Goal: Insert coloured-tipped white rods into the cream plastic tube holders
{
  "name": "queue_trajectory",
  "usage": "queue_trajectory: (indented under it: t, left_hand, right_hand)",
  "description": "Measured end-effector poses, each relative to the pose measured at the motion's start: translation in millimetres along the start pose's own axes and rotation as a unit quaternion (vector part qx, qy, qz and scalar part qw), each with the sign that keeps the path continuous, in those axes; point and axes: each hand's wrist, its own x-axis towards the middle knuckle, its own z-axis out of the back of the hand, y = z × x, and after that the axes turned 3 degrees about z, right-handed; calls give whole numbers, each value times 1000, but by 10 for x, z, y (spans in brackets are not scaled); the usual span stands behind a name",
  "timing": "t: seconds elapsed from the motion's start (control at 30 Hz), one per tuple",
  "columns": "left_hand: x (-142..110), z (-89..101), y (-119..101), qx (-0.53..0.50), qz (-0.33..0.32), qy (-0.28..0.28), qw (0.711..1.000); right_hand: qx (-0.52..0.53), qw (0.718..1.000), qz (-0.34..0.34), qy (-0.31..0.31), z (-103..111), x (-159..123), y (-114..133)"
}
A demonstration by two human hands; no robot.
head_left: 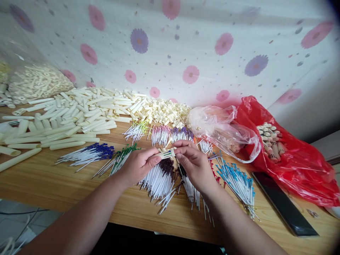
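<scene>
Over the middle of the table, my left hand (pixel 138 164) pinches a short cream slotted pen barrel (pixel 166 154) between thumb and fingers. Dark green and blue slivers show in its slots. The fingertips of my right hand (pixel 195 166) are closed at the barrel's right end; anything small between them is hidden. Below the hands lie white pen refills with dark purple tops (pixel 158 180) and black-topped refills (pixel 188 184). Green-topped refills (pixel 119 159) are beside my left hand, blue-topped refills (pixel 87 156) farther left. Light-blue-topped refills (pixel 236 180) fan out right of my right hand.
Long cream pen tubes (pixel 66 120) cover the left of the table, with slotted barrels (pixel 167 111) heaped behind. A clear plastic bag (pixel 217 124) and a red bag (pixel 294 166) holding filled barrels stand right. A flat black object (pixel 284 205) lies near the front right.
</scene>
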Motion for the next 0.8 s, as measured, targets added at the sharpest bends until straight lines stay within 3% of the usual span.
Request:
queue_trajectory:
  t: [0.13, 0.2, 0.27, 0.33, 0.47, 0.57, 0.8]
  left_hand:
    - [3, 3, -3, 8, 14, -2, 1000]
    - [11, 2, 19, -9, 36, -24, 999]
    - [22, 1, 54, -47, 69, -71, 994]
    - [34, 1, 87, -91, 101, -114, 984]
    - [58, -8, 102, -115, 134, -118, 977]
    - [68, -17, 75, -92, 141, -104, 980]
    - [62, -27, 59, -76, 145, -70, 984]
  right_hand:
    - [150, 985, -88, 22, 20, 1, -67]
    - [153, 984, -85, 7, 70, 28, -123]
    - [55, 998, -43, 0, 139, 65, -182]
    - [-95, 994, 2, 56, 206, 98, -237]
    - [-290, 927, 40, 233, 244, 113, -318]
    - [-344, 891, 78, 285, 187, 97, -360]
    - [-373, 865, 142, 305, 79, 91, -438]
